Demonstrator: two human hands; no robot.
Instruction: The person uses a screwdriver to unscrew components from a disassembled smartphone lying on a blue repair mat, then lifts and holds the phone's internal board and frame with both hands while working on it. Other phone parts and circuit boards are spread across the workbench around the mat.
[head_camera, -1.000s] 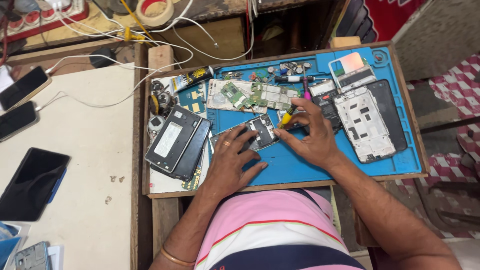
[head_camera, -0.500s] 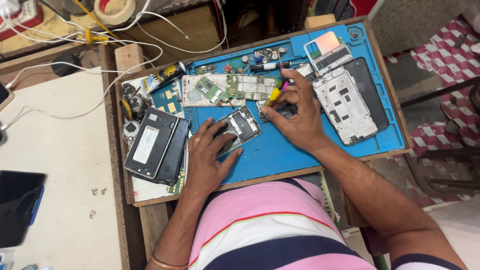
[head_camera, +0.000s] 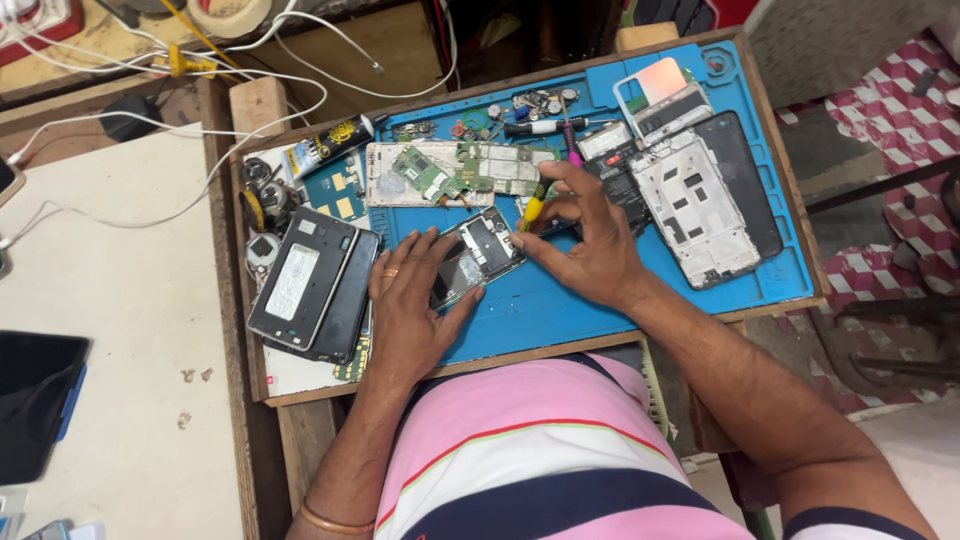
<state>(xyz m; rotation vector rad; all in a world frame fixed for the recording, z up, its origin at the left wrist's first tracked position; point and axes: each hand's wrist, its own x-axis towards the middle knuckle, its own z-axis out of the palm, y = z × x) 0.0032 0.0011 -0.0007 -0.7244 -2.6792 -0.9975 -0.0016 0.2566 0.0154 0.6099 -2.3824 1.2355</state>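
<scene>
Resting flat on the blue work mat (head_camera: 560, 320), the left hand (head_camera: 412, 300) presses down on an opened phone (head_camera: 478, 255), fingers spread and lying over the phone's left half, thumb along its lower edge; the hand pins the phone and is not closed round it. A gold-coloured ring sits on one finger. The phone is a small rectangle with its back off, showing dark metal shields and a shiny frame, tilted slightly, near the middle of the mat.

At 2 o'clock from the phone the right hand (head_camera: 590, 240) curls its fingers and thumb round a yellow-handled screwdriver (head_camera: 533, 208), which points down toward the phone's upper right corner; whether the tip touches cannot be told.

At 12 o'clock from the phone lies a long white frame (head_camera: 440, 180) carrying green circuit boards. At 9 o'clock, just beside the left hand, two dark phone backs (head_camera: 312, 285) are stacked, glossy and rounded at the corners. At 3 o'clock, beyond the right hand, a pale grey inner frame (head_camera: 700, 205) with cut-outs lies on a black panel. Small screws and round metal parts (head_camera: 530, 103) are scattered along the mat's far edge.
</scene>
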